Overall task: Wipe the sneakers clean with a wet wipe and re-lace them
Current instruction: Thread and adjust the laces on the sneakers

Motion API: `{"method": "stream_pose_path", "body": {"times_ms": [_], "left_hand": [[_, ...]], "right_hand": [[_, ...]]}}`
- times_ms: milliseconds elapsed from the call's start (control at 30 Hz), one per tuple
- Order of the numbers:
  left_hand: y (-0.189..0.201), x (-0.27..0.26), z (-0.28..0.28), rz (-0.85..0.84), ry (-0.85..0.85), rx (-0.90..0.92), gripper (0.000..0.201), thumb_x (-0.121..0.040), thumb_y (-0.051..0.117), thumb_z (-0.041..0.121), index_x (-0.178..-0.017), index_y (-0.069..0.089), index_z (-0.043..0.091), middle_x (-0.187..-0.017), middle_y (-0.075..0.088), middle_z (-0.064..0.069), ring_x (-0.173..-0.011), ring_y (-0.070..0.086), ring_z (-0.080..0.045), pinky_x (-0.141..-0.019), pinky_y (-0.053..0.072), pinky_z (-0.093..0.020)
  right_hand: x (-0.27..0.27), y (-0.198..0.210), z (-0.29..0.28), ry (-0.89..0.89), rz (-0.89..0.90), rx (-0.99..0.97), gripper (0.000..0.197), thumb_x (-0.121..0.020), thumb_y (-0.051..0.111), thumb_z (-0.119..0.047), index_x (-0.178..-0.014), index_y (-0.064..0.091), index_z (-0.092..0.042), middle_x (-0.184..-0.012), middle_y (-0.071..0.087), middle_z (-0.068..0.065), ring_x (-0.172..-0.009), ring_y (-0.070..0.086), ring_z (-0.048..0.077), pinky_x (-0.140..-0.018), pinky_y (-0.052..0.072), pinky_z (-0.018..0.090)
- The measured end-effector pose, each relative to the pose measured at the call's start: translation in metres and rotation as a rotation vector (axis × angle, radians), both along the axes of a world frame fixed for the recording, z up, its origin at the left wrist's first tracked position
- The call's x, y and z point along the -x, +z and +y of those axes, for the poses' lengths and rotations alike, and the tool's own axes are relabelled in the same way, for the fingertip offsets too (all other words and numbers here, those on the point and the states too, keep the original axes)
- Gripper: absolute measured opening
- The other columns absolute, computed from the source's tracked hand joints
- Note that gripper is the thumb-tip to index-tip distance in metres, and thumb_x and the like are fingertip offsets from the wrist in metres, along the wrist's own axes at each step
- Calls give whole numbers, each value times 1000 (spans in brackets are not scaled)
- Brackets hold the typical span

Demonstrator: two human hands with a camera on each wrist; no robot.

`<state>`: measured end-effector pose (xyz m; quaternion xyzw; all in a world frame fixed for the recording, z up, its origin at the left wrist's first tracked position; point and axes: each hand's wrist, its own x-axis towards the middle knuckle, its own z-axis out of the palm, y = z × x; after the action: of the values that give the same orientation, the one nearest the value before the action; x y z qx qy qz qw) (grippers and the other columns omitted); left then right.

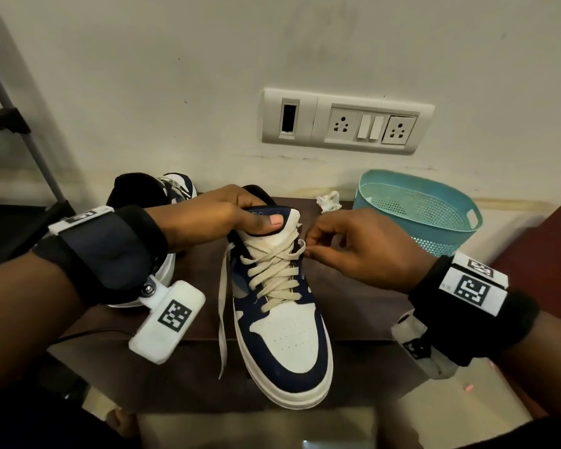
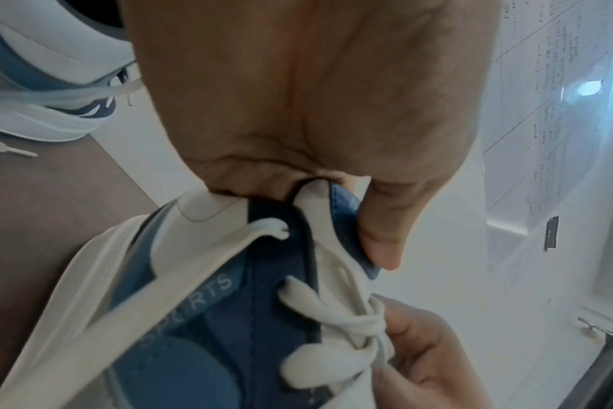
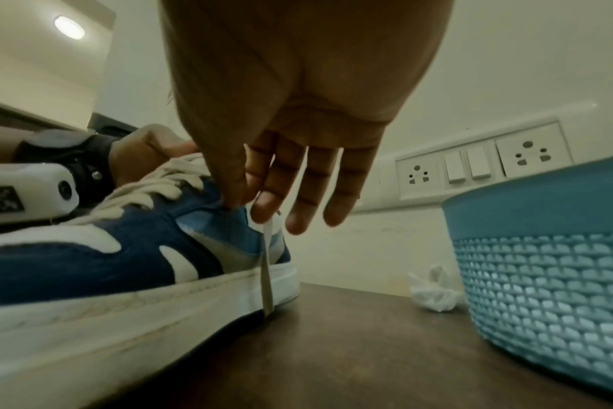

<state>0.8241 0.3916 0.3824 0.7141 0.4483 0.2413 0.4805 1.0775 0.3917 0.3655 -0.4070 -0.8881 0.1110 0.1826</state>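
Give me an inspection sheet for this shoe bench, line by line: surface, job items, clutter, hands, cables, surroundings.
Surface: dark brown table, against the wall.
Job's things: blue and white sneaker laced nearly to the top, one lace end hanging loose over its left side; second sneaker behind the left wrist.
Clutter: crumpled wipe beside a teal basket.
Hands: left hand grips the sneaker's tongue and collar; right hand pinches the other lace end at a top eyelet.
Cables: thin dark cable at the table's left edge.
Surroundings: socket panel on the wall; metal stand at left.
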Motion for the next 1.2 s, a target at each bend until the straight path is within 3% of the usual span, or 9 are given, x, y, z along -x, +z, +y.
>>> {"method": "stream_pose_path", "body": {"times_ms": [133,233,333,533,700,933,1033,1133,1200], "left_hand": [[-1,0,-5,-20,46,-5,38,-88,72,40,-97,73,3,-99,75,-18,-88,70,-24,-93,52,-42],[-2,-2,-9,-37,104,-21,42,-81,67,42,-99,74,4,-99,76,-15,-87,72,-22,-89,54,-37],[-3,-4,-10,-35,142,-38,41,-87,67,37,-103,73,0,-99,76,-16,-89,73,-29,-87,55,-38],[-4,-10,-10,-23,175,-55,60,-87,73,42,-108,64,-14,-109,65,-34,-90,66,-45,-85,48,-40],[-3,-13,-11,0,181,-58,51,-91,70,35,-108,65,-13,-109,66,-33,-87,64,-30,-85,49,-40],[-5,-19,-13,75,191,-113,44,-95,67,34,-104,66,-8,-97,68,-29,-80,61,-25,-78,47,-39],[-4,-16,-14,65,187,-102,51,-94,68,40,-102,64,-10,-87,64,-24,-76,58,-24,-76,45,-38],[-5,-10,-15,-11,190,-49,54,-95,66,36,-102,59,-17,-80,61,-15,-74,56,-24,-76,44,-39],[-6,-8,-15,-34,193,-44,56,-94,68,37,-103,58,-18,-83,63,-21,-76,57,-26,-78,45,-41]], "right_hand": [[2,6,2,-151,133,-80,13,-89,71,-39,-81,69,-29,-72,68,-13,-69,64,6,-67,56,39],[2,13,-7,-4,203,53,6,-88,77,-32,-85,77,-27,-78,73,-14,-73,69,7,-67,57,28],[4,9,-21,105,90,63,15,-86,75,-38,-96,80,-27,-89,75,-18,-80,70,3,-70,57,24],[9,5,-22,96,-34,-105,17,-90,72,-42,-98,79,-29,-96,74,-15,-81,66,4,-69,57,38],[17,6,-29,125,-221,-226,15,-92,62,-38,-94,75,-30,-93,68,-11,-79,64,14,-62,54,39],[19,7,-24,-6,187,179,6,-88,73,-13,-84,75,-17,-81,75,-4,-76,70,11,-77,58,35],[19,4,-25,19,341,277,4,-91,73,-11,-89,76,-9,-83,76,3,-78,71,17,-75,57,23],[12,3,-21,78,354,265,5,-91,75,-16,-93,77,-11,-87,77,-2,-82,72,8,-79,56,18],[4,1,-16,84,348,285,11,-86,80,-17,-96,78,-12,-90,77,-3,-86,73,8,-83,59,22]]}}
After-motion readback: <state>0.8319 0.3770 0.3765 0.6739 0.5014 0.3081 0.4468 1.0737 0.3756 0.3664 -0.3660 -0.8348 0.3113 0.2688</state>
